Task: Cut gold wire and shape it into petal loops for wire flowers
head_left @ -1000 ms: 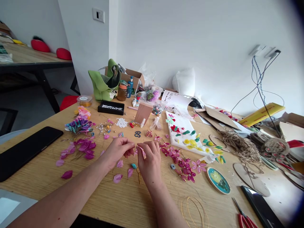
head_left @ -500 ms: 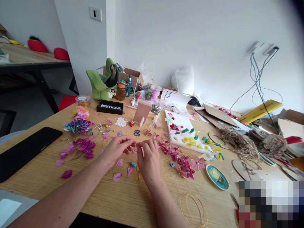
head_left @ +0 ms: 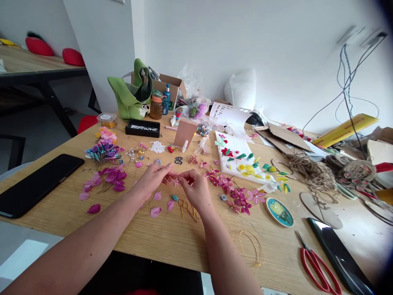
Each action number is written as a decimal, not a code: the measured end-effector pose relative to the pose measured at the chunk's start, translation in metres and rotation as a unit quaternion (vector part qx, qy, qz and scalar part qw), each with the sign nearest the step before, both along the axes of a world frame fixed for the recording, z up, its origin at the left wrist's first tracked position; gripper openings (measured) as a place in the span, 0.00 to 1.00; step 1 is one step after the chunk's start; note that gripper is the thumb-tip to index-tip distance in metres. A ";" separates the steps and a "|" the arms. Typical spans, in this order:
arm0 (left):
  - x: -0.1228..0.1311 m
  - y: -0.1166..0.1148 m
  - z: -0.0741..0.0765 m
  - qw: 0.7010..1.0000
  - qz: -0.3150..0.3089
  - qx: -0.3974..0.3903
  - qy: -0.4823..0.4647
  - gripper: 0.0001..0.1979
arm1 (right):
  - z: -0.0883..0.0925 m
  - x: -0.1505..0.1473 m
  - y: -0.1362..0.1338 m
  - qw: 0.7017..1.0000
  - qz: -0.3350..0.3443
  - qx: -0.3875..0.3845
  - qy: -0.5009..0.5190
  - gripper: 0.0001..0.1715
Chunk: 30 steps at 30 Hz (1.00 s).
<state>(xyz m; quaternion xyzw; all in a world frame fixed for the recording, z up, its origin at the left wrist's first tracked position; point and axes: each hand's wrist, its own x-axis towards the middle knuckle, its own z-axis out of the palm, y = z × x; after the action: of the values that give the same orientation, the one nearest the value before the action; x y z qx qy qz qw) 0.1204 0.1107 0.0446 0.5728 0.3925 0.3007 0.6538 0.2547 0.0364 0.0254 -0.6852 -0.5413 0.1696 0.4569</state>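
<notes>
Both hands meet above the middle of the wooden table (head_left: pixel 172 235). My left hand (head_left: pixel 155 179) has its fingers pinched together, and my right hand (head_left: pixel 194 186) is curled close beside it. Something thin and pinkish shows between the fingertips, too small to make out. Below the hands lie loose pink petals (head_left: pixel 155 212), a small teal piece (head_left: pixel 175 198) and gold-coloured scissors (head_left: pixel 181 207), partly hidden by my right hand. Pink wire flowers (head_left: pixel 241 196) spread to the right of my right hand. Magenta petals on stems (head_left: pixel 115 178) lie to the left.
A black phone-like slab (head_left: pixel 39 182) lies at the left, red-handled scissors (head_left: pixel 317 266) and a dark phone (head_left: pixel 340 256) at the lower right. Coiled gold wire (head_left: pixel 252 248) is near the front edge. A round painted dish (head_left: pixel 280 212) and white foam board (head_left: pixel 229 164) stand further back.
The view has shifted, so the front edge, red scissors and dark phone show more. My right hand has opened out slightly, uncovering more of the gold-coloured scissors. Both hands remain close together.
</notes>
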 end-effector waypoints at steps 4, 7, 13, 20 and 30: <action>0.000 0.001 -0.001 1.000 -0.007 0.010 0.005 0.26 | -0.002 0.005 0.001 0.999 0.016 -0.028 0.039 0.05; 0.000 0.002 -0.003 1.000 -0.015 0.012 0.006 0.25 | -0.004 0.008 0.001 0.997 0.030 -0.045 0.057 0.05; -0.001 0.002 -0.001 0.999 -0.034 -0.001 -0.004 0.23 | -0.003 0.006 0.001 1.000 0.005 -0.023 0.011 0.05; 0.000 0.002 -0.001 0.998 -0.051 -0.014 -0.030 0.23 | 0.002 -0.002 -0.004 0.991 -0.028 0.070 -0.114 0.08; 0.000 -0.002 0.003 0.997 -0.029 0.062 -0.016 0.23 | 0.002 -0.006 -0.008 0.970 -0.044 0.133 -0.199 0.08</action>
<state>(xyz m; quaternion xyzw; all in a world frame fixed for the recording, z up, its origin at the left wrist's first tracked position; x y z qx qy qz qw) 0.1207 0.1084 0.0473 0.6190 0.3456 0.3142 0.6314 0.2485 0.0286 0.0272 -0.6610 -0.6088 -0.0643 0.4339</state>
